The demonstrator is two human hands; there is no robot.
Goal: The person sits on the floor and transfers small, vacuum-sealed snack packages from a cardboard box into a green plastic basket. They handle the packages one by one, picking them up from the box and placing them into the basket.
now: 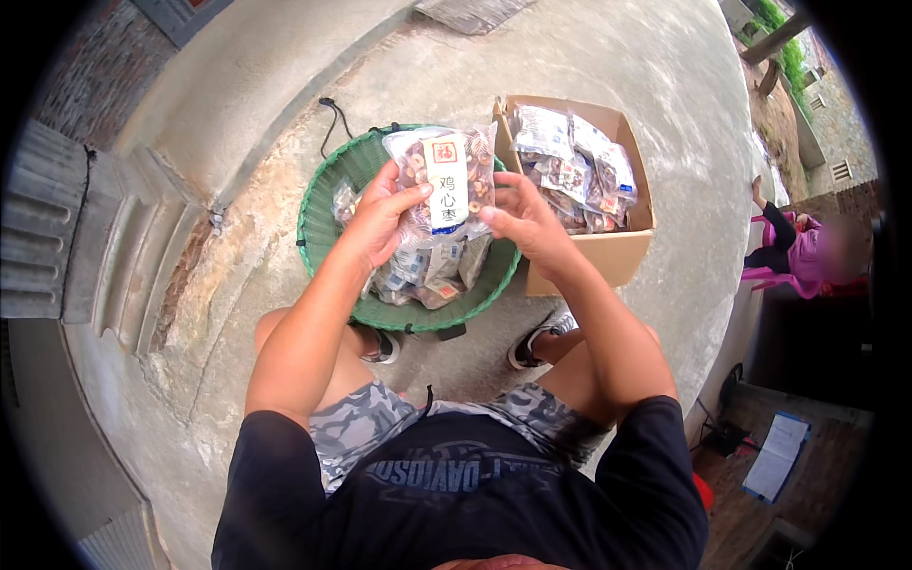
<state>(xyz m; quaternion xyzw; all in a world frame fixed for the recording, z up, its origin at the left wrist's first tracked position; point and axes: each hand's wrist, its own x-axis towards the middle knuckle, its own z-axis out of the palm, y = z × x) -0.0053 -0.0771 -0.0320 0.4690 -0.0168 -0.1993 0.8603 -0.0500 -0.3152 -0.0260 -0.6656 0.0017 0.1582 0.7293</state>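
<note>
A clear plastic bag of dried sliced fruit (pixel 479 178) with a pale label bearing writing is held up in front of me, above a green woven basket (pixel 319 214). My left hand (pixel 385 217) grips its left side, thumb pressed on the front. At the lower right edge, my right hand (pixel 527 224) pinches the bag with the thumb in front; some fingertips are hard to make out. Several similar packed bags (pixel 442 271) lie in the basket below, partly covered by the held bag. To the right stands an open cardboard box (pixel 605 256) filled with more such bags (pixel 563 174).
Concrete floor (pixel 684 142) surrounds the basket and box. A black cord (pixel 335 117) trails from behind the basket. On the left rises a stepped stone pillar base (pixel 135 249). A person (pixel 805 246) sits on a pink chair at far right, above a blue-edged paper pad (pixel 776 456).
</note>
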